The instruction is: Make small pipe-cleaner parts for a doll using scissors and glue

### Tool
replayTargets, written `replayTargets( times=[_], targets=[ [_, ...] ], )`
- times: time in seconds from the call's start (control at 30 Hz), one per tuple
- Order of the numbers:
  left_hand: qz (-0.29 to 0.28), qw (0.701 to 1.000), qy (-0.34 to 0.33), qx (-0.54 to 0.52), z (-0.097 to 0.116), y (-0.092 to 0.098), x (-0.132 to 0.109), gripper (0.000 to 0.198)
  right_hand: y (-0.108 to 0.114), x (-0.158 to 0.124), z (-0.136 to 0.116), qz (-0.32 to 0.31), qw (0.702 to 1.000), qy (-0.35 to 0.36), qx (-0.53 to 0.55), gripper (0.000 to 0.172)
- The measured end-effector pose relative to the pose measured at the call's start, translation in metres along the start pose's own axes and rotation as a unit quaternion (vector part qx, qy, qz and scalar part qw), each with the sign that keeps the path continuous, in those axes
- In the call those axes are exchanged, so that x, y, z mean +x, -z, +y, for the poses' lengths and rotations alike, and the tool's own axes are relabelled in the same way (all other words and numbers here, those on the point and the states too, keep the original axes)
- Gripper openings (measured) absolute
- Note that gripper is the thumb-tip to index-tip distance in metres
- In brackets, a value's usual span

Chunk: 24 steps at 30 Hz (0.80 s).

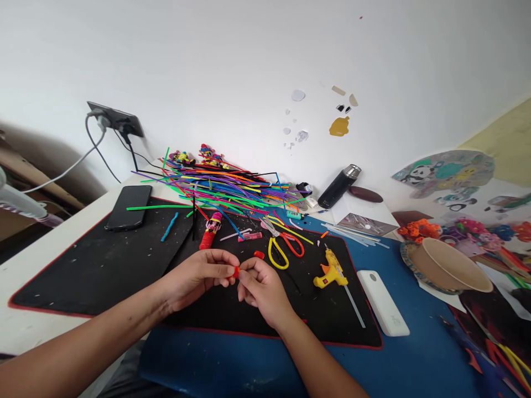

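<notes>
Red piece (236,272) well inside mat edges (352,345)

Room leftward over black mat (103,265), scissors (278,235) blocking ahead, glue gun (334,272) at right, pipe cleaners (230,187) beyond

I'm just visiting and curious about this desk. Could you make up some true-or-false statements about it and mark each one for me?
1. The left hand pinches a small red piece, with the right hand's fingertips close up against it. True.
2. Both handles of the scissors are blue. False: the scissors have one yellow handle and one orange-red handle.
3. A yellow glue gun lies on the black mat. True.
4. The phone is to the right of the glue gun in the picture. False: the phone is far to its left.
5. A small figure with a red body is just beyond the left hand. True.
</notes>
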<state>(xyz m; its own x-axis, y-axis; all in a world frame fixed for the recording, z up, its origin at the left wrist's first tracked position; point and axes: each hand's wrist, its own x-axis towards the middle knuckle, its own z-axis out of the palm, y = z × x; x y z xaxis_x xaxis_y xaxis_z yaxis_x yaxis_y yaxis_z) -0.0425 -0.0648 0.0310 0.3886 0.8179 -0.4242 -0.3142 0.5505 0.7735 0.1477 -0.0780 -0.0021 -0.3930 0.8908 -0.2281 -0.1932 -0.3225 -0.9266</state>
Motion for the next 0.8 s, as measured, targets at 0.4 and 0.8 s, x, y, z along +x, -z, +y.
replayTargets(
  times=[0.4, 0.8],
  targets=[
    [-0.027, 0.997, 0.05, 0.051, -0.001, -0.002, -0.012, 0.026, 0.006, 0.0, 0.002, 0.0, 0.997, -0.014, -0.075, 0.038],
    [0.003, 0.999, 0.029, -0.015, -0.005, -0.002, -0.009, 0.03, 0.008, -0.001, 0.0, 0.003, 0.995, 0.025, -0.097, 0.032]
  ],
)
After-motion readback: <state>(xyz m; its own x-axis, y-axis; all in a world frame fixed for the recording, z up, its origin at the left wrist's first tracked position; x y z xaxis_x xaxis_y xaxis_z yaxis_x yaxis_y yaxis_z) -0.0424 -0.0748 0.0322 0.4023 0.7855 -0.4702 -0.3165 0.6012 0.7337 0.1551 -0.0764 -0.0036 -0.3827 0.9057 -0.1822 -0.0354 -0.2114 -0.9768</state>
